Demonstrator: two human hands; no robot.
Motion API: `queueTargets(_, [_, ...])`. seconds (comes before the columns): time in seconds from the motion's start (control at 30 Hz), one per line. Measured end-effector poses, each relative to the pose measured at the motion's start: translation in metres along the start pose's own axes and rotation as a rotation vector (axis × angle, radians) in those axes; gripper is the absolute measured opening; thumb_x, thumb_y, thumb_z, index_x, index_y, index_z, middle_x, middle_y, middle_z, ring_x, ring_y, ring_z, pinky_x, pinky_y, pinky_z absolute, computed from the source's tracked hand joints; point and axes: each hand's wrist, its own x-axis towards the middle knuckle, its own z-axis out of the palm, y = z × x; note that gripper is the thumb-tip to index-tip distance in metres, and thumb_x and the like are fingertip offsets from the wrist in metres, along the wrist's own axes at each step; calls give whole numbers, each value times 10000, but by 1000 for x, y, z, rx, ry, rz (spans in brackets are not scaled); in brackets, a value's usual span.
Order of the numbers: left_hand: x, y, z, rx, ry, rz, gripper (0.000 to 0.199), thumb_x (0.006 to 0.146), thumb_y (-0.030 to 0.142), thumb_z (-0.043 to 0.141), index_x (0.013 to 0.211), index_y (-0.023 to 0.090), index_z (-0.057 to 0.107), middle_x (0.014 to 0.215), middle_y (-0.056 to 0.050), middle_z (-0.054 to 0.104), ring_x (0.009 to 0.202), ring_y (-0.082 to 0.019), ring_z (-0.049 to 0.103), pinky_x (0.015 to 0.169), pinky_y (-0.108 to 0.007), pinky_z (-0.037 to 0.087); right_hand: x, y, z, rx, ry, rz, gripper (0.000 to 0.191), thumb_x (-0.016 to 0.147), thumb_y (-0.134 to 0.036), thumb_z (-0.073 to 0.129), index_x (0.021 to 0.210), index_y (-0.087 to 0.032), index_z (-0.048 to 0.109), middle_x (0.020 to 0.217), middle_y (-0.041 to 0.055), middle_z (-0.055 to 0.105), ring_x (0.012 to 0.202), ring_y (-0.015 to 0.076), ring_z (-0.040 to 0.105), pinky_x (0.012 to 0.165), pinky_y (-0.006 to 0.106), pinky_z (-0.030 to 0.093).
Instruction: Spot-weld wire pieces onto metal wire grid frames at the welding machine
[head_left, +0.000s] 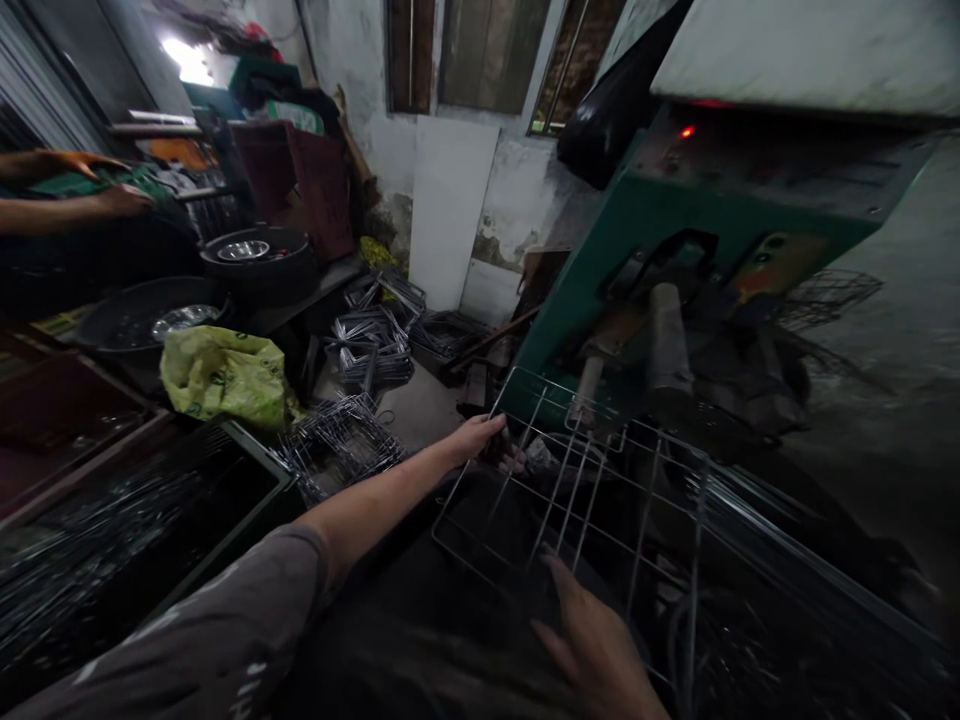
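A flat wire rack (568, 492) of thin metal rods lies tilted in front of me, its far part beneath the electrode arms of a green machine (555, 300). My left hand (491, 440) is closed on the rack's far left edge, thumb on top. At the near side, my right hand (592, 635) grips the rack's wires, its fingers blurred and partly hidden. One thick round metal arm (667, 340) of the machine juts out above the rack; a thinner rod (587, 390) reaches down close to its wires.
Bent wire frames (371, 345) and a wire bundle (341, 445) lie on the floor to the left. Nearby are a yellow-green bag (225, 375), a bin of rods (112, 540) and black tubs (259, 270). Another person's hands (124, 200) work at far left. A white board (454, 210) leans against the wall.
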Motion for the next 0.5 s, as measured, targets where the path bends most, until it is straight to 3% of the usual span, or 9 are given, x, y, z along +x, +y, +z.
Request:
queueTargets(0.27, [4,2,4,0,32,-11,336,830,466,536,795,142,452,638,-113,667,576,-254,679,514,-341,534,8,2,-15,-9,-121,80,571,740,-244,513,1295,-143,430,1220,125,593,970,233,642,753,300,557])
queueTargets(0.5, [7,1,3,29,17,-6,357,809,486,558,807,145,452,640,-106,667,594,-260,684,521,-342,540,7,6,-13,-14,-133,82,575,761,-243,480,1298,-60,388,1225,187,574,1008,249,626,808,332,545])
